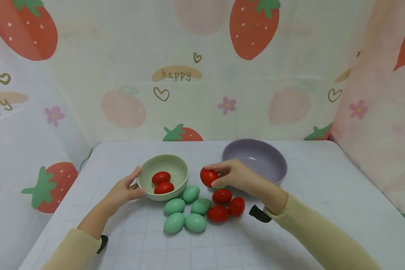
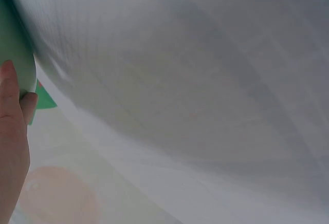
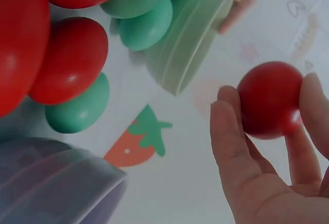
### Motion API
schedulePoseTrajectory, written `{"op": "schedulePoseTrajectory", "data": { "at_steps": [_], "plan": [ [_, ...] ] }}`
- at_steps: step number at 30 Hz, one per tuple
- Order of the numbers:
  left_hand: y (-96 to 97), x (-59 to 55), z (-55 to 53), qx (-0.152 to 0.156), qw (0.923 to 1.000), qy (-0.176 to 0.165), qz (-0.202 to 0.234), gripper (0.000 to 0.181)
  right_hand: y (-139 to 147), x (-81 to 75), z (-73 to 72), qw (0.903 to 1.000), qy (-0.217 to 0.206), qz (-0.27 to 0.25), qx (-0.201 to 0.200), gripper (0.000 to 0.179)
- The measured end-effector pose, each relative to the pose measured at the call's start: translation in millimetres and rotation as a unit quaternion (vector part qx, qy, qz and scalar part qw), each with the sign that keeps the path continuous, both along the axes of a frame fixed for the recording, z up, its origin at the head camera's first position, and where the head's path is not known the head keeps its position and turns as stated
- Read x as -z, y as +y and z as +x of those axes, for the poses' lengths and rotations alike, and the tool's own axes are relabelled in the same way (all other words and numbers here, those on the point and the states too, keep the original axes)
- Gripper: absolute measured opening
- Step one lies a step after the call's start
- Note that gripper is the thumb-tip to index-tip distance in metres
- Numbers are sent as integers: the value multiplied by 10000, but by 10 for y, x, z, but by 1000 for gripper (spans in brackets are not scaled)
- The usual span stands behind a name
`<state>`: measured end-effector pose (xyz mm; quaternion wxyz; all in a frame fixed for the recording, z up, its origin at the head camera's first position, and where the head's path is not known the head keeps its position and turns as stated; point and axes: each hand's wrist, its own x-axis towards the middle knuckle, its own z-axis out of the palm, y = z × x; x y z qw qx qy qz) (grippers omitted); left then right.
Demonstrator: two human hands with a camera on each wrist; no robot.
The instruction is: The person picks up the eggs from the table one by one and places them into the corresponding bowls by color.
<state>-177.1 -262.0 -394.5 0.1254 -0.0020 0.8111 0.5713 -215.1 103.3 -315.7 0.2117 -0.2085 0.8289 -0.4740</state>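
Right hand [image 1: 235, 175] pinches a red egg [image 1: 208, 177], raised just right of the green bowl [image 1: 180, 165]. Fingers are bent round the egg: thumb on one side, fingertips [image 3: 224, 118] on the opposite side, gap only as wide as the egg. Left hand [image 1: 125, 188] is at the green bowl's left side, thumb and fingers spread well apart, loosely straight, tips touching the outer wall and rim. Left wrist view shows only part of that hand, fingers on the bowl wall.

Two red eggs [image 1: 162, 182] lie inside the green bowl, side by side. Five green eggs [image 1: 195, 222] sit in front and to the right of the green bowl; a sixth green egg [image 1: 221, 187], partly hidden by the right hand, is farther right. Three loose red eggs [image 1: 218, 214] cluster right of the green bowl, toward the person. Purple bowl [image 1: 269, 161] stands right of the green bowl and a bit farther back. All on a white tablecloth [image 1: 141, 243].
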Motion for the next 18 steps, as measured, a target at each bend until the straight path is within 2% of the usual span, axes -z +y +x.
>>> {"op": "schedulePoseTrajectory", "data": {
  "at_steps": [5,9,14,18],
  "plan": [
    [-2,-4,6,-22,10000,66,18,84,-161,-59,-70,9996,-129,-228,77,49],
    [-3,-14,-7,-28,10000,67,20,84,-292,-80,-137,9984,-389,-346,221,48],
    [-6,-13,-11,-41,10000,15,31,83,-464,-52,-211,9959,-708,-510,228,49],
    [-8,4,9,-65,10000,-27,43,84,-581,-6,-233,9949,-754,-639,208,49]
  ]
}}
